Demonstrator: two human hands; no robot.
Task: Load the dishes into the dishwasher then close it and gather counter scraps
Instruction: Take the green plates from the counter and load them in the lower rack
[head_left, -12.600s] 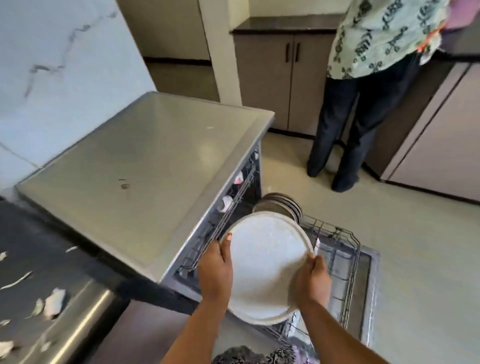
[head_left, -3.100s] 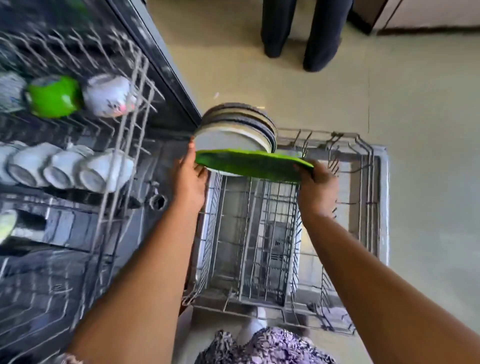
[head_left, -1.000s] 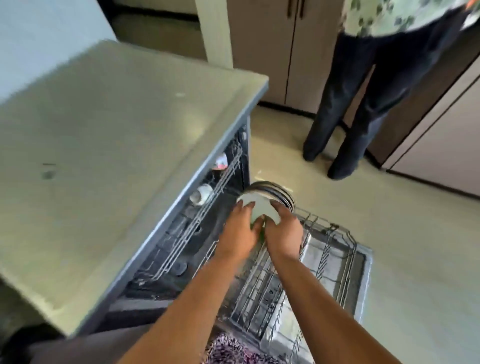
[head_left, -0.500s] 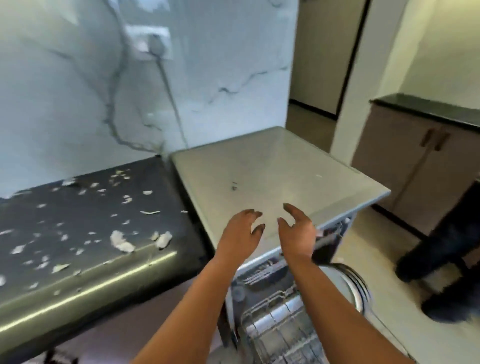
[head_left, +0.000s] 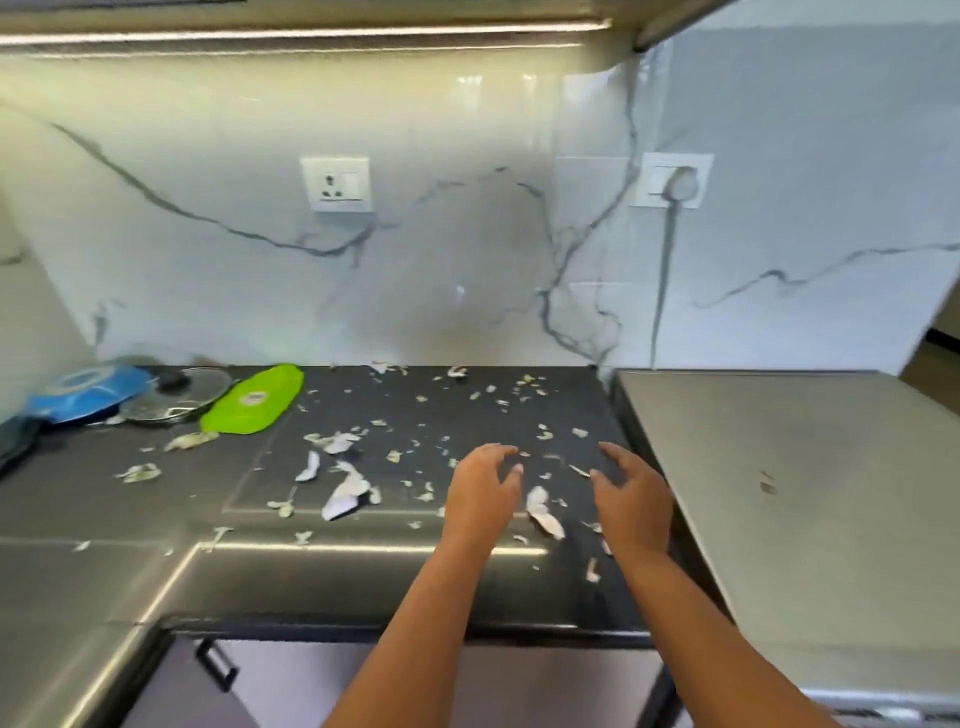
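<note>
Scraps (head_left: 340, 491) lie scattered over the dark counter (head_left: 93, 512), pale torn bits and peelings spread from the back wall to the front edge. We see the thickest patch in the middle of the counter, with larger white pieces just left of our hands and one curled white piece (head_left: 543, 512) lying between them. Smaller flecks run on toward the back, near the foot of the marble wall (head_left: 467, 270).

Our left hand (head_left: 480, 493) hovers over the counter with fingers loosely spread and slightly bent, holding nothing. Our right hand (head_left: 631, 501) does the same just beside it, palm down, fingers relaxed and apart. We cannot tell whether either hand touches the surface. The two hands stand near each other, with the curled white piece and a few flecks in the gap.

To our right, touching the counter's end, is the flat steel top of the dishwasher (head_left: 789, 467), bearing a small dark mark. Only a sliver of its front shows at the lower right, blurred.

At the far left of the counter, well apart from our hands, we see a bright green plate (head_left: 254, 400), a glass lid (head_left: 179, 395) with a dark knob, and a blue dish (head_left: 85, 389), all close together against the wall. Two wall sockets (head_left: 337, 184) sit on the marble; a cord hangs from the right one (head_left: 672, 182). A drawer handle (head_left: 215, 665) shows below the counter edge.
</note>
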